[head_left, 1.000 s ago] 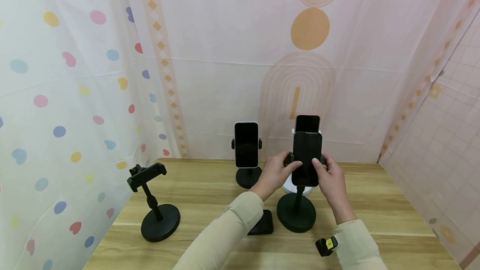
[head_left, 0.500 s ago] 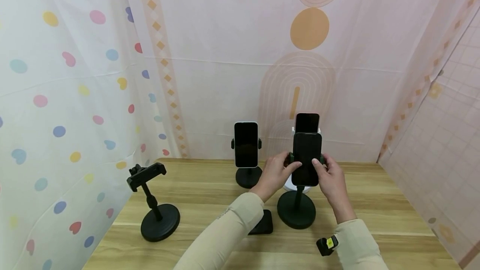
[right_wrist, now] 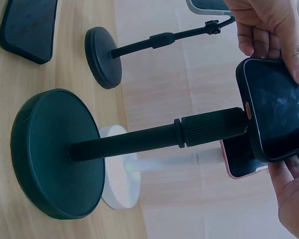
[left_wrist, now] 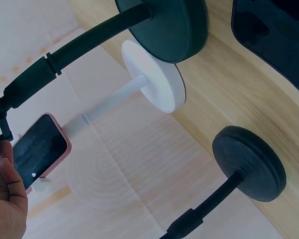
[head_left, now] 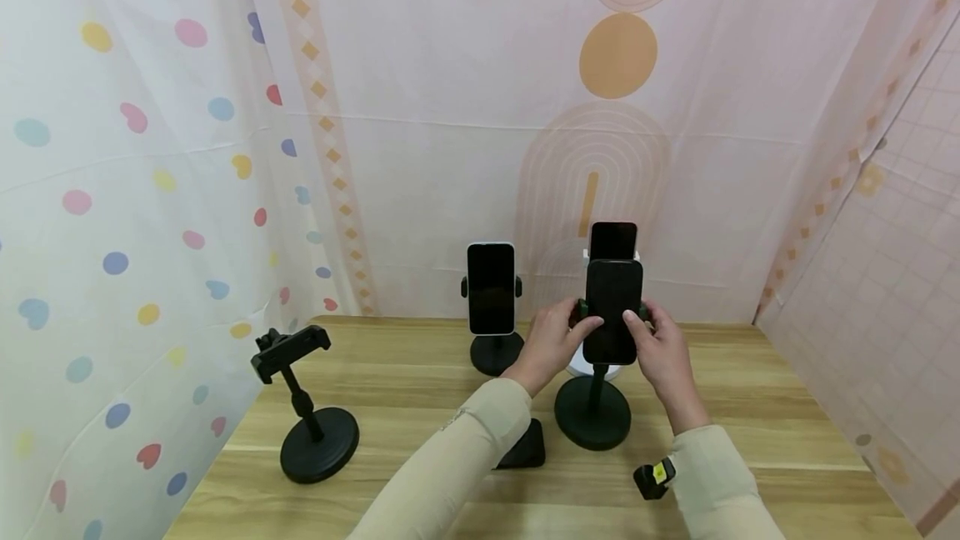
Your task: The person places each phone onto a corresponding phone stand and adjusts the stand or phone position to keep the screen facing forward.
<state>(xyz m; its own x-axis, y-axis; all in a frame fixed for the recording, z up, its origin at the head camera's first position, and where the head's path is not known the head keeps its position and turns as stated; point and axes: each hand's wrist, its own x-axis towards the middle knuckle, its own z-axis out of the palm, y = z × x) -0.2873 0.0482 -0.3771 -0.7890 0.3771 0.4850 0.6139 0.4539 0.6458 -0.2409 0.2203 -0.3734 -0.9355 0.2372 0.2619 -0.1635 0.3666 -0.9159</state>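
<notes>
One left hand (head_left: 551, 344) gripped the phone (head_left: 613, 294) by its left edge, thumb on the front, other fingers curled beside it; the phone stood between both thumbs, long axis upright, atop the green stand (head_left: 579, 423); the right hand (head_left: 662, 357) gripped its right edge, equally near.

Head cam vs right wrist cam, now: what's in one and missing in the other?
Head only: the far-left black stand, the polka-dot curtain, and the small black device with a yellow label by the right sleeve.

Right wrist only: the orange button on the side of the held phone, and the stem of the white stand.

Both: left hand, right hand, held phone, green stand, flat-lying phone, and the white stand's base.
</notes>
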